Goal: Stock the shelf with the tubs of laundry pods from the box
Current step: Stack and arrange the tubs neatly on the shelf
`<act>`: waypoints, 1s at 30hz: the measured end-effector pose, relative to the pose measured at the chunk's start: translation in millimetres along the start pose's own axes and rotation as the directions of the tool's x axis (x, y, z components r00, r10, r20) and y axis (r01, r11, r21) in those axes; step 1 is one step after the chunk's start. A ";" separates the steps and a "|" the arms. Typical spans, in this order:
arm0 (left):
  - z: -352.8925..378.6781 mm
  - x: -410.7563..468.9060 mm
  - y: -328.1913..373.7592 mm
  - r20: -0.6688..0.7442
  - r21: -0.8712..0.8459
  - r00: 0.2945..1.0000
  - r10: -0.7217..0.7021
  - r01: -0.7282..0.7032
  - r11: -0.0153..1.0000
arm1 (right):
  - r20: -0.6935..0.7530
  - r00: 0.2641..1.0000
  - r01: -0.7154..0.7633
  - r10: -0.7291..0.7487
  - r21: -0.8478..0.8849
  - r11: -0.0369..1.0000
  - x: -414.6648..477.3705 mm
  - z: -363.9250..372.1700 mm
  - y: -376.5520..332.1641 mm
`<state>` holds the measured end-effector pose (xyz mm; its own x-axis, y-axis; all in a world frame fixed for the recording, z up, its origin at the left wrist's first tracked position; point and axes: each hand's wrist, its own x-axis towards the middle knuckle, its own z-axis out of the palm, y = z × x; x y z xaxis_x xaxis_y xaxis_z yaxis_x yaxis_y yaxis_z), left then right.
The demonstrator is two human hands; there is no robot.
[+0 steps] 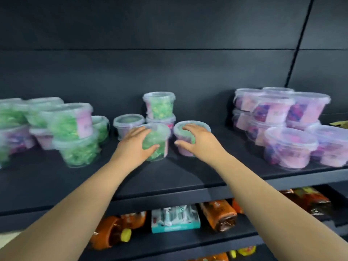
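Both hands are on tubs, just in front of the centre stack (159, 106) on the shelf (188, 176).

- Centre stack: a tall tub of green pods on top of a lower tub, two high, upright.
- left hand (137, 143): fingers and thumb wrapped round the side of the green tub (160, 146), front-left of the centre stack. The tub's base is down at the shelf surface. Can't tell if it's fully seated, as the frame is blurred.
- right hand (197, 140): fingers over the lid, thumb on the side wall, gripping the pink tub (185, 150), front-right of the centre stack. It's just beside the green tub with a narrow gap between them.
- single tub (128, 123): just left of the centre stack, behind the left hand, lid on.
- green tubs (69, 127): a larger group well left of the centre stack, stacked two high, motion-blurred.
- purple tubs (282, 125): a group well right of the centre stack, also stacked, with two wide ones at the front.
- Below the centre stack, on the next shelf down: orange bottles (218, 215) lying on their sides, with a teal carton (175, 219) between them.
- brown cardboard corner (339, 124): at the frame edge, far right of the centre stack. Can't tell what it belongs to.
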<state>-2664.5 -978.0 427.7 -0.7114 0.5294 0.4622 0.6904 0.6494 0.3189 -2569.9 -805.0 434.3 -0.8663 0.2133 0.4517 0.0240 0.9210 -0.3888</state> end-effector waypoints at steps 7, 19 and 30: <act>10.6 18.5 -31.0 0.176 0.236 0.984 0.020 -0.062 0.970 | 0.023 0.995 -0.090 0.101 -0.276 0.957 29.0 23.8 25.3; -20.2 -3.7 -58.6 -0.042 0.296 0.985 -0.165 0.170 0.940 | -0.122 0.984 -0.151 0.132 -0.156 0.976 84.9 28.9 78.6; 66.2 77.9 5.1 0.132 -0.336 0.876 -0.464 0.480 0.810 | 0.227 0.940 -0.335 0.255 0.752 0.567 173.8 61.2 35.3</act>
<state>-2725.0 -897.3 410.6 -0.9609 0.2341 0.1479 0.2621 0.5969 0.7583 -2750.1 -755.4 450.0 -0.9212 0.3616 0.1433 -0.0712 0.2054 -0.9761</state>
